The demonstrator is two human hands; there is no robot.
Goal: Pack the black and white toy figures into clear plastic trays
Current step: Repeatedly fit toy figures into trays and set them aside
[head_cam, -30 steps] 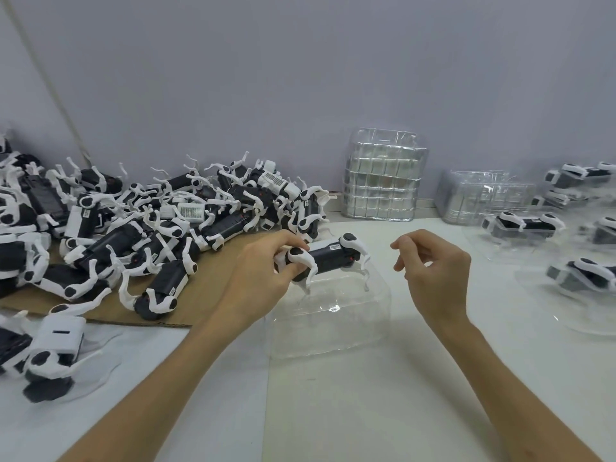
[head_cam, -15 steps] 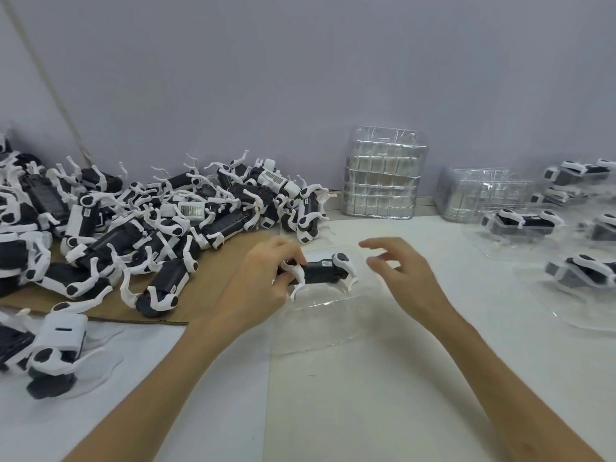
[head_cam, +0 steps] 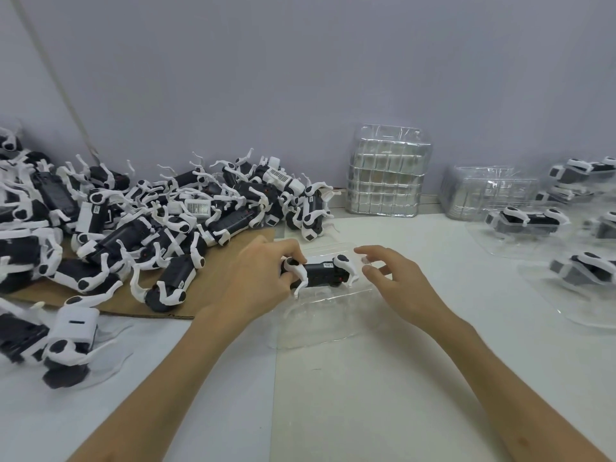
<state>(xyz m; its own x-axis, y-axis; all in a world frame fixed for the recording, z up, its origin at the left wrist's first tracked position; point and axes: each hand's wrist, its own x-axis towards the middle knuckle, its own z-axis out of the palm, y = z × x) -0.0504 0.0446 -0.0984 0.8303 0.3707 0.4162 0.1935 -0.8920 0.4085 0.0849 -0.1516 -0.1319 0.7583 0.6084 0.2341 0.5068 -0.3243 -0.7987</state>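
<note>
— Where does the figure sit against the grips?

— The left grip (head_cam: 263,278) has its fingers curled round the left end of one black-bodied, white-legged plastic toy figure (head_cam: 325,275) and holds it. The figure lies lengthwise over a clear plastic tray (head_cam: 320,325), legs pointing down into it. The right grip (head_cam: 400,285) is wide, with fingers spread, just beside the figure's right end. Whether a fingertip touches it I cannot tell.

— And the surface around it?

— A white tabletop (head_cam: 366,395). To the left, a heap of loose black and white figures (head_cam: 150,221) lies on a sheet of brown cardboard (head_cam: 110,305). At the back stands a tall stack of clear trays (head_cam: 386,171), with a lower stack (head_cam: 486,191) beside it. On the right lie trays already holding figures (head_cam: 530,225).

— The room?

— Only a plain grey-lilac wall (head_cam: 300,78) behind the tabletop.
</note>
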